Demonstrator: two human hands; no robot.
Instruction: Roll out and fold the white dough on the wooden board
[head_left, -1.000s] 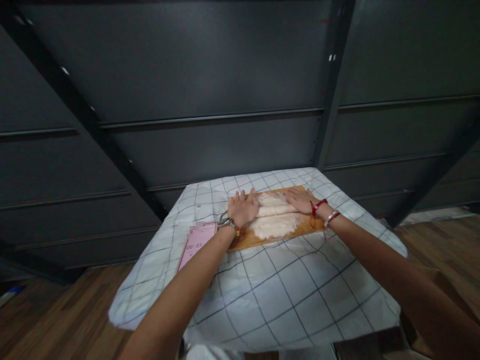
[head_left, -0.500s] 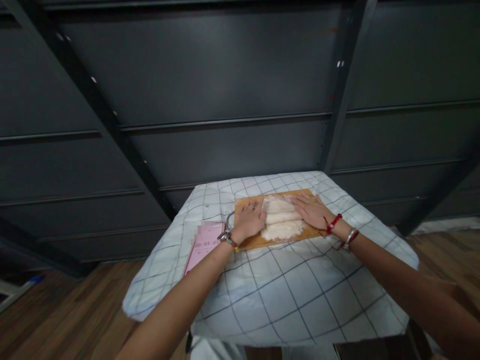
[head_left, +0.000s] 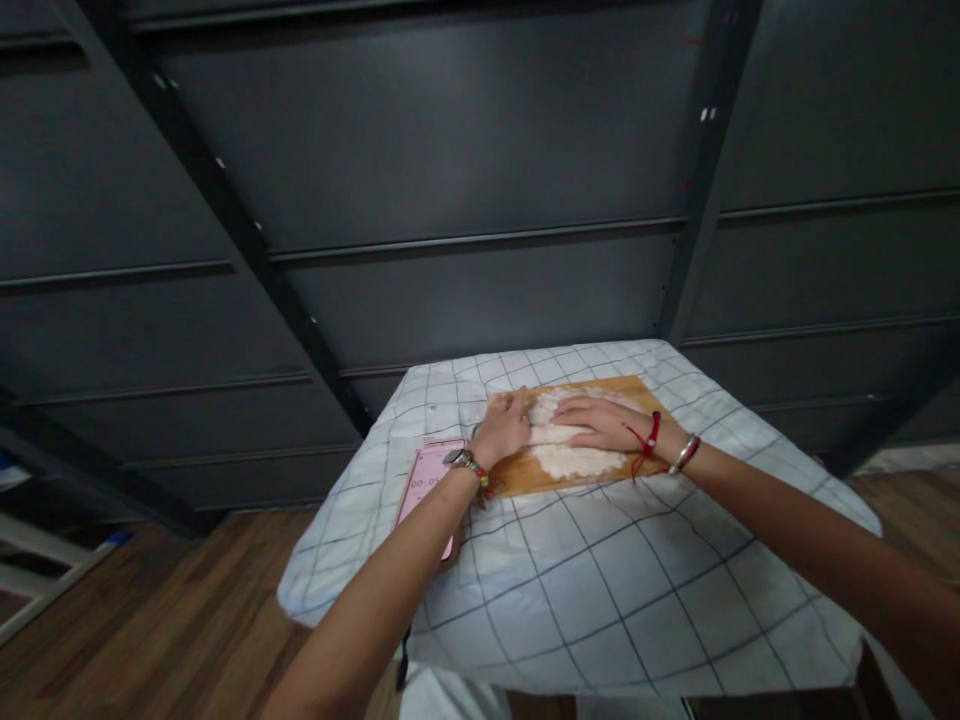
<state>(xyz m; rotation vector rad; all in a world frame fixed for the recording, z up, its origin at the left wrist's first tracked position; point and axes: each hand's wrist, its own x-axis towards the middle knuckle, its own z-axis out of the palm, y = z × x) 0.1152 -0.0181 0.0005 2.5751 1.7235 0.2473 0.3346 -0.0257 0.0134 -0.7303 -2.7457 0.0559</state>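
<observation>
A wooden board (head_left: 532, 474) lies on a table covered with a white checked cloth (head_left: 600, 580). On the board is a pale roll of dough (head_left: 551, 436) with flour scattered around it. My left hand (head_left: 504, 428) rests on the left end of the roll, fingers curled over it. Stretched out flat, the fingers of my right hand (head_left: 600, 422) lie along the roll and press on it. Beaded and red string bracelets are on both wrists.
A pink phone (head_left: 427, 482) showing a timer lies on the cloth left of the board, partly under my left wrist. A dark metal wall with slanted beams (head_left: 480, 200) stands right behind the table. Wooden floor (head_left: 150, 610) surrounds the table.
My hands have come closer together on the dough: the right hand slid left along the roll and the left hand's fingers curled. The view has shifted slightly.
</observation>
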